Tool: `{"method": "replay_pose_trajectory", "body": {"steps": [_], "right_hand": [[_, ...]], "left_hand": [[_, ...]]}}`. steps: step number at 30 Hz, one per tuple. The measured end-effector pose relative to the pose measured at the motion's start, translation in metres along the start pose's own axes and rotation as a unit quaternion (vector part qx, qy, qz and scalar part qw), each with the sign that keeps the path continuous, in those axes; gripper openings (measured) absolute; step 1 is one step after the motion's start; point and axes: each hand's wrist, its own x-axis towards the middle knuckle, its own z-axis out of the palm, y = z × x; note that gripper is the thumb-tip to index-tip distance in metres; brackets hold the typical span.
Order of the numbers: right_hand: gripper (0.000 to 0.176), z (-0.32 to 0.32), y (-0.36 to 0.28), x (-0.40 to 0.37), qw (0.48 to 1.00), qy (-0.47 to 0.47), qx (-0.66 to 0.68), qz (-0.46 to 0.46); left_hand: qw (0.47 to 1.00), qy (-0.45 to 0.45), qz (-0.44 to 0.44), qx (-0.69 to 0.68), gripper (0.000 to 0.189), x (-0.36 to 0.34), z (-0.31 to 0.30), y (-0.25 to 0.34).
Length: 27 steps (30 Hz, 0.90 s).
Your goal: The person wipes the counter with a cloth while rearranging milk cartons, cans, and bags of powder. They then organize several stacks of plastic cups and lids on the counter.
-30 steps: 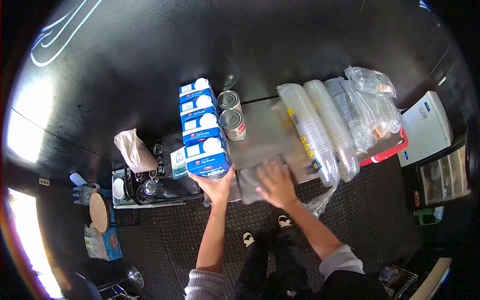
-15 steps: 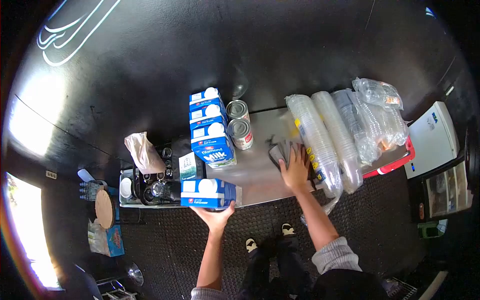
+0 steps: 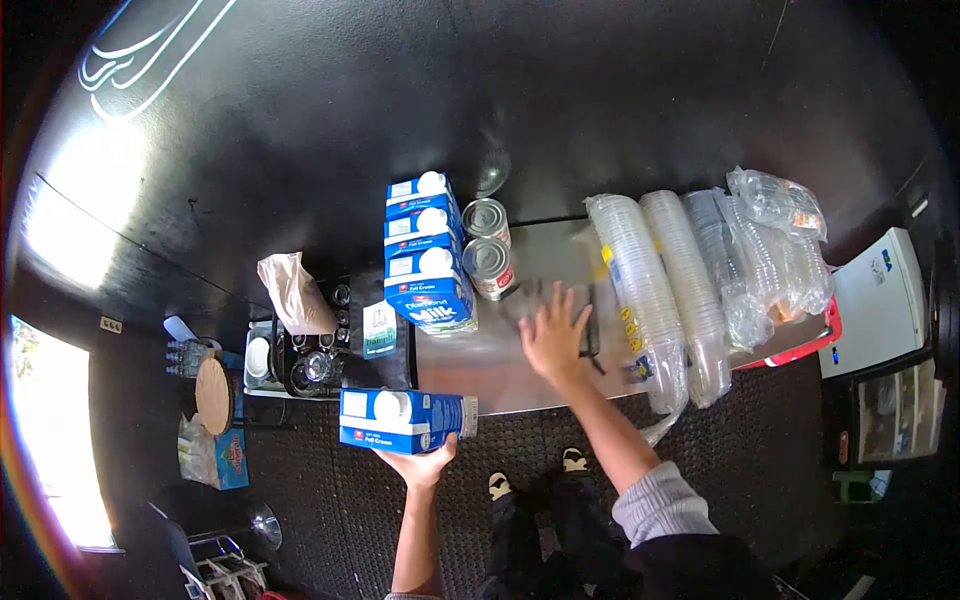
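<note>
Milk carton (image 3: 402, 420): blue-and-white card box, lying on its side, off the counter's (image 3: 470, 365) edge, at 12 o'clock of the left hand (image 3: 420, 466) that clasps it from beneath; lower and further left than before. Right hand (image 3: 553, 337): fingers spread flat on a dark cloth (image 3: 591, 335) on the steel top, shifted toward 9 o'clock.

Grey cuffed sleeve (image 3: 660, 505), black trousers (image 3: 545, 545), black-and-white shoes (image 3: 499, 487).

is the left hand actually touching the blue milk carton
Touching. The head view shows the left hand cupped under the blue milk carton, with its fingers pressed against the carton's lower side.
</note>
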Motion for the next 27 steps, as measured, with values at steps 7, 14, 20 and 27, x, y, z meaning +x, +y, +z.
{"method": "replay_pose_trajectory", "body": {"steps": [7,14,20,27], "right_hand": [[0.052,-0.026,-0.01,-0.071,0.969,-0.088,0.055,-0.225],[0.069,-0.015,-0.002,-0.07,0.954,-0.121,0.099,-0.255],[0.062,-0.022,-0.002,-0.064,0.955,-0.123,0.117,-0.245],[0.057,-0.012,-0.001,-0.06,0.949,-0.125,0.129,-0.259]], "left_hand": [[0.996,-0.074,-0.024,-0.049,0.106,0.03,0.075,0.046],[0.993,-0.099,-0.054,-0.028,0.115,0.066,0.213,0.045],[0.995,-0.057,0.08,0.035,0.099,0.083,0.285,0.008],[0.997,-0.049,0.058,0.02,0.101,0.083,0.307,-0.004]]}}
